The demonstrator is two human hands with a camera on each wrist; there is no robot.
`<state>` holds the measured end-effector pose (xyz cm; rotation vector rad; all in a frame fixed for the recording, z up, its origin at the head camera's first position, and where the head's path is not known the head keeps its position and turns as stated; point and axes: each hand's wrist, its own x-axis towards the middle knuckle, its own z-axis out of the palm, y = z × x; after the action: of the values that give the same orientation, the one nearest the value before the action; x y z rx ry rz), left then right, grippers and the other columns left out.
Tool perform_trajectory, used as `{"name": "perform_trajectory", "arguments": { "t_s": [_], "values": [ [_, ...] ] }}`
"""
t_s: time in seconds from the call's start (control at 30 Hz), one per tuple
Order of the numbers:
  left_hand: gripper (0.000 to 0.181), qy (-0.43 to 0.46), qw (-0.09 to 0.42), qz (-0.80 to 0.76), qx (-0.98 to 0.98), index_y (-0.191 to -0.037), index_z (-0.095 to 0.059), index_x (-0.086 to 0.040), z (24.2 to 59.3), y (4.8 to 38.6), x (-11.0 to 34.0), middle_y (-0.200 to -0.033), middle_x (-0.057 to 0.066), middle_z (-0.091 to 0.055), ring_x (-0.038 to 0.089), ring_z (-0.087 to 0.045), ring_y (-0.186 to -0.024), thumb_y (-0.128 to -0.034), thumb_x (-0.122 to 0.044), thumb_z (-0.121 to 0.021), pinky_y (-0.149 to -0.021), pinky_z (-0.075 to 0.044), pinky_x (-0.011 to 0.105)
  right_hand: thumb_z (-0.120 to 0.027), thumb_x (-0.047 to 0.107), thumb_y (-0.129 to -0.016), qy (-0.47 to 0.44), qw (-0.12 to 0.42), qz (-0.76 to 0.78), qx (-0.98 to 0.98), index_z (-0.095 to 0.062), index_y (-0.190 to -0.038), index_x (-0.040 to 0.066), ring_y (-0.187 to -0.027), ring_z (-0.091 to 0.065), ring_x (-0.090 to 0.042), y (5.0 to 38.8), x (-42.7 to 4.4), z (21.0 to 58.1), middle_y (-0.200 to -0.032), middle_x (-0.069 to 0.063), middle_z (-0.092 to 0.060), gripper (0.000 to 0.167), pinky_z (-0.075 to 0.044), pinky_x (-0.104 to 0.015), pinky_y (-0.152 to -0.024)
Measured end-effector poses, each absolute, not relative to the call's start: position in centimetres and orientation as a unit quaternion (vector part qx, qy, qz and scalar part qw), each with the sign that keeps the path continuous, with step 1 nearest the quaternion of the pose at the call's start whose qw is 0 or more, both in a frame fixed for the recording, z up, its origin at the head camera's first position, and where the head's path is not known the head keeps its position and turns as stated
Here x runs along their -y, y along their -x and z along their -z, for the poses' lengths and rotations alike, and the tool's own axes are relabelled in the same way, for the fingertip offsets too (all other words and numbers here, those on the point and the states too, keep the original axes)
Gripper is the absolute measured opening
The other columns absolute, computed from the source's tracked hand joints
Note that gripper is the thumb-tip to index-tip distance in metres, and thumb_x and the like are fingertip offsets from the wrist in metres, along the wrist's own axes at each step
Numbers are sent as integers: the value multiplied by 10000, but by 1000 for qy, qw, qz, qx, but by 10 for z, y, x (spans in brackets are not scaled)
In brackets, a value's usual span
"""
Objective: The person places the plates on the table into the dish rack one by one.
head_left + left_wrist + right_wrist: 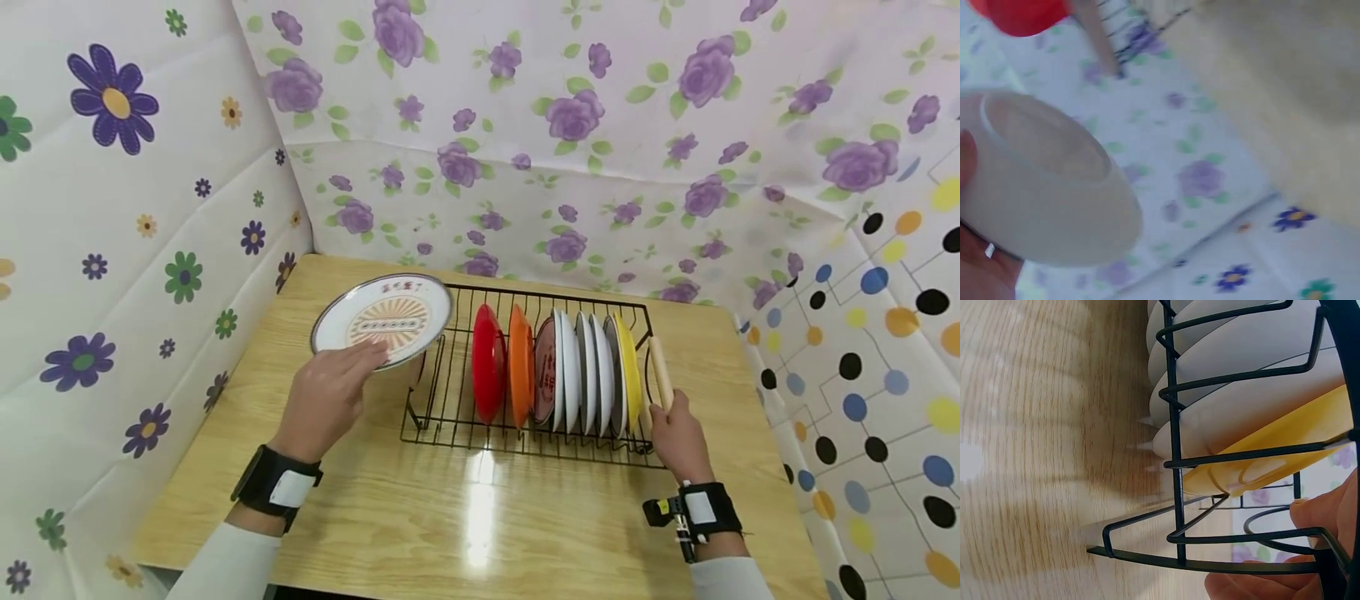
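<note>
In the head view my left hand (330, 397) pinches the near rim of a white plate (401, 307) with an orange sunburst print, held over the left end of a black wire dish rack (465, 435). The left wrist view shows the plate's pale underside (1054, 206), with part of the hand at its edge. At the rack's right end my right hand (681, 437) grips the wooden handle (661, 372). Its fingers (1260, 584) curl around that end in the right wrist view.
Standing upright in the rack are a red plate (488, 367), an orange plate (520, 367), several white plates (587, 375) and a yellow plate (628, 371). The wooden table (420, 517) is bordered by flowered cloth (525, 167) behind and patterned cloth at both sides.
</note>
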<state>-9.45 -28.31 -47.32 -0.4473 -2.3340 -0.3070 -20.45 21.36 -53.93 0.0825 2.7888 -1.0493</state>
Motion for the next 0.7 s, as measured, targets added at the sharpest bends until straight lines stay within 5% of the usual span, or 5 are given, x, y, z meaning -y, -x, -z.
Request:
{"name": "perform_trajectory", "arguments": {
  "t_s": [0.23, 0.53, 0.63, 0.7],
  "values": [
    [423, 302, 375, 114, 869, -1164, -785, -84, 442, 107, 249, -1220, 63, -784, 250, -754, -1114, -789, 110, -795, -887, -613, 398, -384, 221, -1132, -11, 70, 346, -936, -292, -1502, -47, -497, -455, -193, 202, -218, 542, -671, -71, -454, 467, -390, -339, -438],
    [237, 373, 399, 93, 832, -1174, -796, -129, 433, 117, 215, -1241, 0, -780, 200, -739, -1147, -978, -50, -689, -949, -584, 339, -409, 210, -1117, -10, 59, 343, -937, -328, -1436, -64, -524, -501, -283, 203, -216, 542, -707, -142, -496, 428, -410, -381, -449],
    [227, 383, 410, 97, 822, -1174, -794, -130, 432, 121, 209, -1250, -3, -777, 197, -737, -1150, -996, -64, -670, -950, -580, 335, -392, 282, -1122, -24, 23, 359, -933, -254, -1563, -60, -908, -651, -509, 194, -209, 522, -1127, -381, -607, 575, -558, -563, -704],
    [231, 386, 416, 106, 817, -1177, -793, -122, 430, 124, 207, -1249, 4, -777, 204, -739, -1146, -973, -66, -702, -943, -581, 340, -393, 338, -1118, -30, -30, 398, -917, -188, -1640, 4, -1283, -543, -556, 186, -194, 496, -1503, -379, -454, 652, -504, -651, -994]
  ]
}}
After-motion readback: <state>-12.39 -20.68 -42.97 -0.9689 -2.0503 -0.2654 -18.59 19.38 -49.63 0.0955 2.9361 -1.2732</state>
